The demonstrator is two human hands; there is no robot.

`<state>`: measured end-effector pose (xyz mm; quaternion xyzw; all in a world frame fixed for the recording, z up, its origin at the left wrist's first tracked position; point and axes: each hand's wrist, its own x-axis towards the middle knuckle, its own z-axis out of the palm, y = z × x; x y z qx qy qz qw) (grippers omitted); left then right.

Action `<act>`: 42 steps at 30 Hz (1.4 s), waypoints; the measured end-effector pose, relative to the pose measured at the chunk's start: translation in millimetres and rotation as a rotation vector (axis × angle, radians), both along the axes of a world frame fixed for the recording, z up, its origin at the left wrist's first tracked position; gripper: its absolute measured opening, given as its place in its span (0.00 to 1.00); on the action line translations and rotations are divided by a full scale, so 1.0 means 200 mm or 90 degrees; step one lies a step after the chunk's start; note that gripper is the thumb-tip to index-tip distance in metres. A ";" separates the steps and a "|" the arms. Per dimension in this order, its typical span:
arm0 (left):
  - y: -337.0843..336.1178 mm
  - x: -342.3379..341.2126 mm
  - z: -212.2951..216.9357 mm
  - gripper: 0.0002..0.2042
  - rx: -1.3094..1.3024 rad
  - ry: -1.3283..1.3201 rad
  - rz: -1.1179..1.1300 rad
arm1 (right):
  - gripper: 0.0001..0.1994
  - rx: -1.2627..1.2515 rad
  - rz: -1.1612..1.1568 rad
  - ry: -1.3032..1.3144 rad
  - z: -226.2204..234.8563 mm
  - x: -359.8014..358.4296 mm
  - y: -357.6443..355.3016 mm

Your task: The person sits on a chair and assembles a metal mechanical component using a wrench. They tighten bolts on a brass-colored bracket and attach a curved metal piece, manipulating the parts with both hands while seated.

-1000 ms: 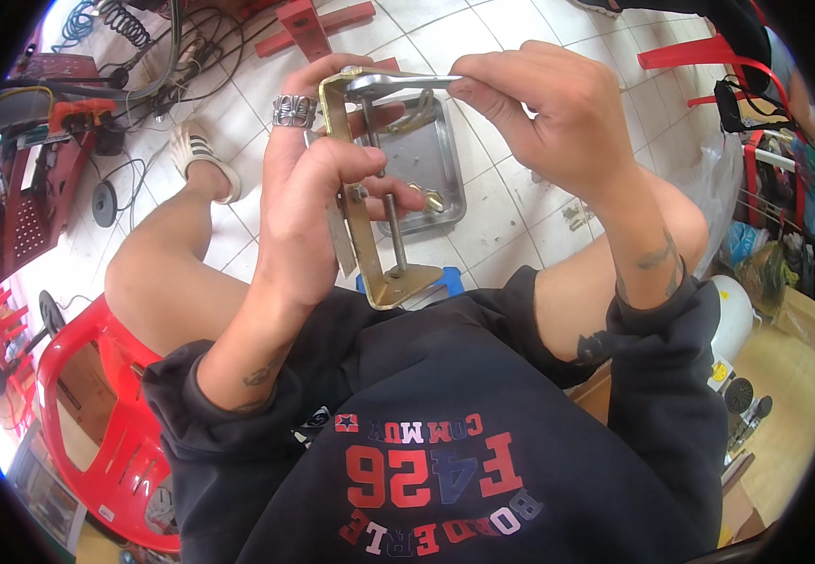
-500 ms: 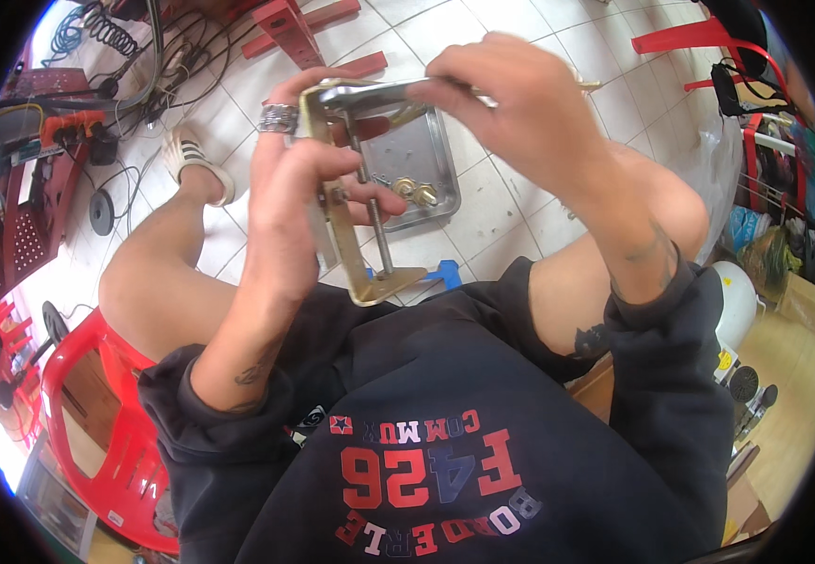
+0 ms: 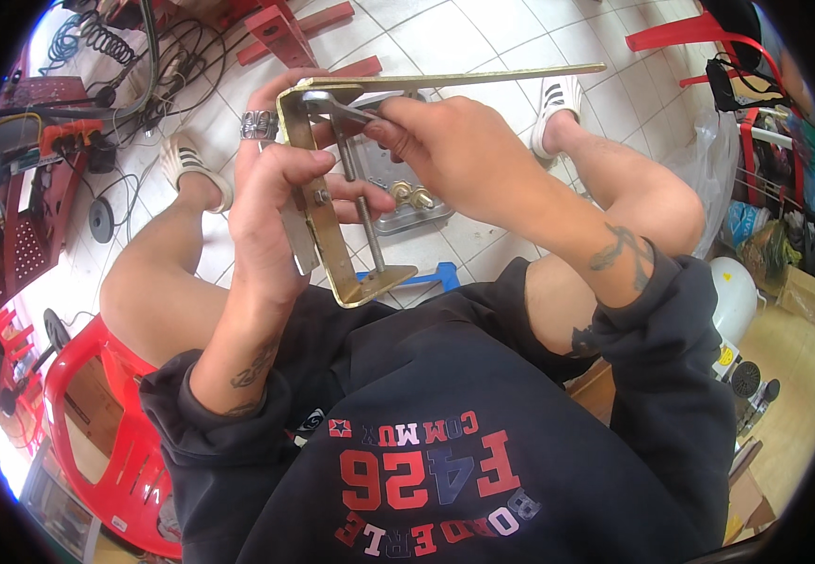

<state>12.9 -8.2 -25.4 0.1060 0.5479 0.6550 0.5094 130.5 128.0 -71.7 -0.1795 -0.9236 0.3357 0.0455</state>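
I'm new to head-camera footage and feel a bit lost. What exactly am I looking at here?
There is no machine here, just a seated person's two bare hands. A wide fisheye camera on their head looks down, so edges bend near the rim. The left hand holds a brass-coloured metal bracket with a threaded rod running along it. The right hand holds a wrench, its head near the rod's far end. Beyond the hands, a metal tray with brass-coloured pieces lies over the white tiled floor.
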 end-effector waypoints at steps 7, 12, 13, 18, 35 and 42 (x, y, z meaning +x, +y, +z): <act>-0.02 -0.03 0.01 0.30 0.021 0.007 -0.005 | 0.08 0.159 0.038 0.164 0.10 0.02 0.11; -0.01 -0.01 0.03 0.30 -0.005 0.027 -0.004 | 0.08 0.247 0.089 0.219 0.15 0.03 0.21; -0.01 0.00 0.03 0.30 -0.009 0.014 0.008 | 0.08 0.256 0.104 0.226 0.15 0.03 0.21; -0.01 -0.01 0.04 0.29 -0.014 0.013 -0.015 | 0.07 0.275 0.099 0.306 0.17 0.04 0.24; 0.00 0.04 0.00 0.34 -0.113 0.186 -0.097 | 0.08 0.402 0.157 0.263 0.28 0.06 0.23; 0.01 0.06 -0.07 0.27 -0.123 0.197 -0.077 | 0.08 0.402 0.126 0.224 0.19 0.09 0.19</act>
